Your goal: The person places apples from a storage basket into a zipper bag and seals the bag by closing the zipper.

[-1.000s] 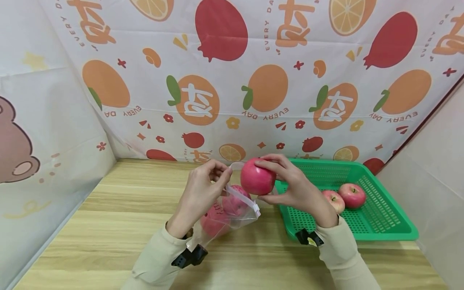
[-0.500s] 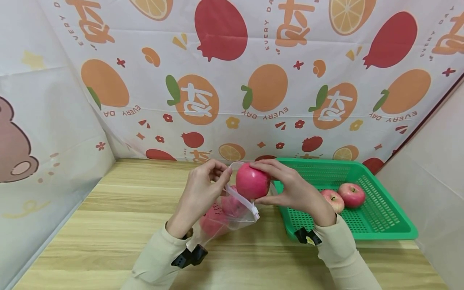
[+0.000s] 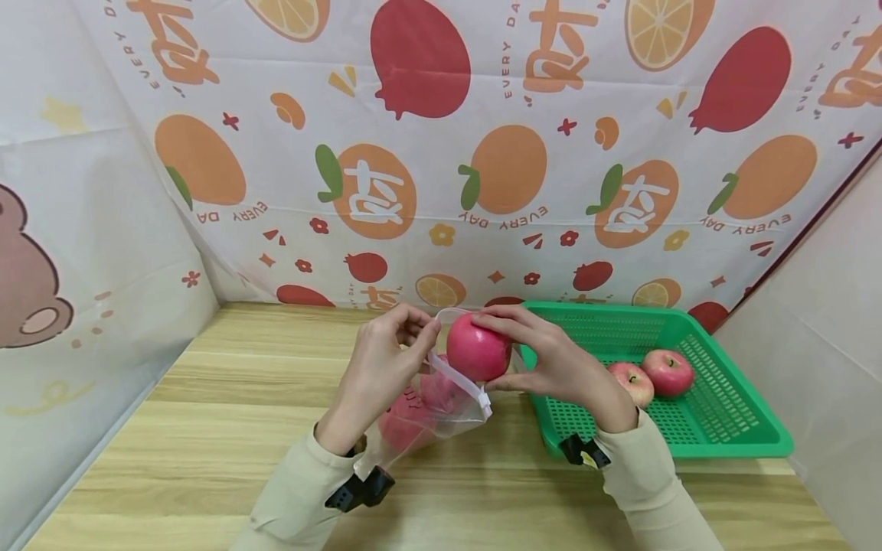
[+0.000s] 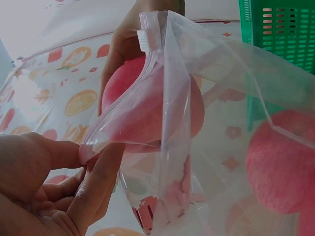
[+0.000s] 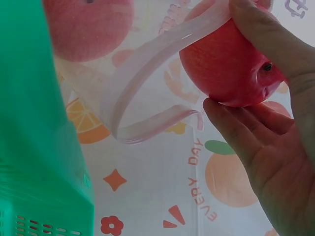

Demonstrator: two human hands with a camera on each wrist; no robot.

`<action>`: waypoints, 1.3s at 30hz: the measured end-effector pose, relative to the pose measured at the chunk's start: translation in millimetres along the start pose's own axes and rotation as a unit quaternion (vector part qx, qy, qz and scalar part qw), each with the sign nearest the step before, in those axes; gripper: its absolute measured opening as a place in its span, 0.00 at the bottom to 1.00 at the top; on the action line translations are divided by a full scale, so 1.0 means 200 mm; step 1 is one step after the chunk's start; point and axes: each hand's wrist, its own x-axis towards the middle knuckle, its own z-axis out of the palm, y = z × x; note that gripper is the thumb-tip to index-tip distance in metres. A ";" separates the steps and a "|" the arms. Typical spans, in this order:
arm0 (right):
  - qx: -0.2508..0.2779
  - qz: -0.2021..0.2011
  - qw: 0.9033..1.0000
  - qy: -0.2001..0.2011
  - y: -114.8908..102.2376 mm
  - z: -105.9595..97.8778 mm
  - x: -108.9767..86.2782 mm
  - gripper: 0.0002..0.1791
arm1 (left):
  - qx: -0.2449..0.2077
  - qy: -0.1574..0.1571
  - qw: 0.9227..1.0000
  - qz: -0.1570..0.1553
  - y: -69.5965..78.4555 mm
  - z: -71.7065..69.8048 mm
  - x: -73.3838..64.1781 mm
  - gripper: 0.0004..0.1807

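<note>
My left hand (image 3: 386, 356) pinches the edge of a clear zip bag (image 4: 177, 93) between thumb and fingers, as the left wrist view shows closely. The bag's mouth gapes, with a white slider (image 3: 485, 399) at the near end of its zip strip. Two red apples lie inside the bag, the lower apple (image 3: 406, 419) behind printed lettering. My right hand (image 3: 551, 356) grips another red apple (image 3: 478, 348) at the mouth, thumb below and fingers over the top. In the right wrist view this apple (image 5: 231, 64) shows its stem hollow towards the palm, and the zip strip (image 5: 147, 59) crosses part of it.
A green plastic basket (image 3: 737, 428) stands on the wooden table (image 3: 227, 398) right of the bag, partly behind the right hand. Inside it sit two apples, one of them a paler apple (image 3: 630, 383). A fruit-printed cloth (image 3: 441, 176) hangs along the back.
My right hand has moved slightly left and down, bringing its apple from beside the bag's mouth into the opening. The left hand has kept its pinch and stayed in place.
</note>
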 end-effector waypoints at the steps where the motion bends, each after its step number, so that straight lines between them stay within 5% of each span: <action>1: 0.000 -0.001 1.000 0.000 0.00 0.00 0.00 0.46 | 0.000 0.000 1.000 -0.001 0.00 0.00 0.00 0.04; 21: -0.006 -0.005 1.000 -0.001 0.00 0.00 0.00 0.46 | -0.001 0.008 1.000 0.016 0.00 0.00 -0.01 0.04; 34: -0.005 -0.042 0.998 0.041 0.01 -0.01 0.00 0.42 | 0.012 0.035 0.998 0.049 0.00 0.00 -0.02 0.03; 39: -0.013 -0.054 0.997 0.046 0.02 -0.02 0.00 0.42 | 0.006 0.020 0.999 0.044 0.00 0.00 -0.02 0.03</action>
